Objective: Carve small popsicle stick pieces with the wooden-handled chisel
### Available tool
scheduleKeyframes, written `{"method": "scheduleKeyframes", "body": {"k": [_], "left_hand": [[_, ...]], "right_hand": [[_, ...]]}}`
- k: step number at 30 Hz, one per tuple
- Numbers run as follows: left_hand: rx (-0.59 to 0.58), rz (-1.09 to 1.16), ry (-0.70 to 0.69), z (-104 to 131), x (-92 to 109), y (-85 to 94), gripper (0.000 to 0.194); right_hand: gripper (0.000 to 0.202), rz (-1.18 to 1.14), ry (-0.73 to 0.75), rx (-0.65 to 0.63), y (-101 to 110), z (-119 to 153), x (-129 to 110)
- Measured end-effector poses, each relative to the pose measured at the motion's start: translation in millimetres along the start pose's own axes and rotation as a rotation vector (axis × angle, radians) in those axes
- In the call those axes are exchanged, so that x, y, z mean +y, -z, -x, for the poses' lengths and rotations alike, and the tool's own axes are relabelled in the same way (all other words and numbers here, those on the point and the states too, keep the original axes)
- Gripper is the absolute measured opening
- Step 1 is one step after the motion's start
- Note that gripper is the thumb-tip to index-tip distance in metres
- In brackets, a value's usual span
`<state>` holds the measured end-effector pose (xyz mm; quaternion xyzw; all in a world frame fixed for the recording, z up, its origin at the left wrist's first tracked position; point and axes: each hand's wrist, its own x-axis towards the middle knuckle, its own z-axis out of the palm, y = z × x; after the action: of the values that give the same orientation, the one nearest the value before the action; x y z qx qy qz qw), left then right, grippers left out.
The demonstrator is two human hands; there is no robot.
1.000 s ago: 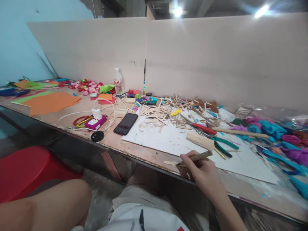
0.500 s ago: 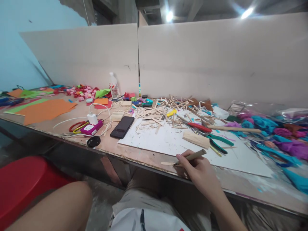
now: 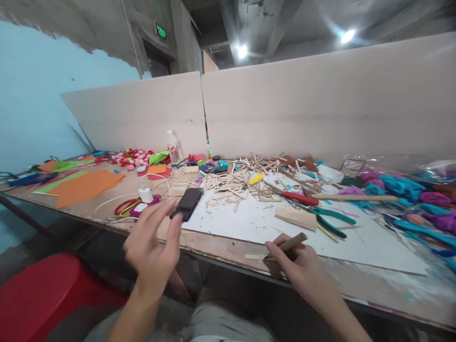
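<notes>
My right hand (image 3: 299, 263) grips an olive-coloured pen (image 3: 294, 241), slanted, with its dark tip down on a craft stick (image 3: 253, 257). That stick lies flat at the table's front edge, its right end hidden by my fingers. My left hand (image 3: 153, 240) is raised over the front edge, slightly blurred, thumb and fingers apart, with nothing seen in it. Just beyond its fingertips lies a black phone (image 3: 190, 203). Green-handled pliers (image 3: 333, 219) and a wooden block (image 3: 295, 216) rest beyond my right hand.
A white board (image 3: 228, 216) carries a heap of craft sticks (image 3: 228, 180) and a yellow-handled tool (image 3: 255, 179). Left of it are a white charger (image 3: 145, 194), a cable, a bottle (image 3: 173, 147) and orange paper (image 3: 89, 187). Blue and purple crumpled material (image 3: 402, 187) lies right. A red stool (image 3: 60, 289) stands below.
My left hand has come into view from below and risen near the phone. My right hand keeps the pen on the craft stick. The view has tilted upward.
</notes>
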<state>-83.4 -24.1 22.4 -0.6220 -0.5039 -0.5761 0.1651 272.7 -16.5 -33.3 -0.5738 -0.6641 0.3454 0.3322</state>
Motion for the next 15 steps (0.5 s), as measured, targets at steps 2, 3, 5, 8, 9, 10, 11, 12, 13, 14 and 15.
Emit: {"method": "scheduleKeyframes", "body": {"k": [2, 3, 5, 8, 9, 10, 11, 12, 13, 14, 15], "left_hand": [[-0.210, -0.113, 0.082, -16, -19, -19.2, 0.039], [-0.330, -0.178, 0.129, -25, -28, -30.4, 0.039], [-0.536, -0.299, 0.218, -45, -41, -52.4, 0.042], [-0.752, -0.428, 0.310, -66, -48, -76.5, 0.045], [-0.802, -0.462, 0.329, -70, -48, -81.3, 0.045], [-0.843, -0.492, 0.344, -72, -47, -84.6, 0.046], [-0.875, -0.519, 0.354, -74, -45, -86.8, 0.046], [-0.900, -0.543, 0.362, -75, -43, -88.0, 0.046], [-0.920, -0.564, 0.368, -76, -42, -88.6, 0.046], [-0.935, -0.582, 0.374, -76, -41, -88.8, 0.046], [-0.945, -0.597, 0.378, -76, -40, -88.8, 0.047]], "right_hand": [[0.039, -0.001, -0.003, -0.008, 0, 0, 0], [0.040, 0.001, -0.005, -0.011, -1, -1, 0], [0.040, 0.005, -0.005, -0.013, -1, -1, 1], [0.040, 0.009, 0.001, -0.015, -1, 0, 1], [0.040, 0.009, 0.005, -0.016, -1, 0, 1], [0.039, 0.009, 0.010, -0.017, -1, 0, 0], [0.039, 0.008, 0.015, -0.017, -1, 0, 0], [0.039, 0.005, 0.020, -0.017, -1, 0, -1], [0.039, 0.001, 0.024, -0.017, -1, 0, -2], [0.039, -0.003, 0.028, -0.018, 0, 1, -2], [0.039, -0.008, 0.030, -0.019, -1, 1, -3]]}}
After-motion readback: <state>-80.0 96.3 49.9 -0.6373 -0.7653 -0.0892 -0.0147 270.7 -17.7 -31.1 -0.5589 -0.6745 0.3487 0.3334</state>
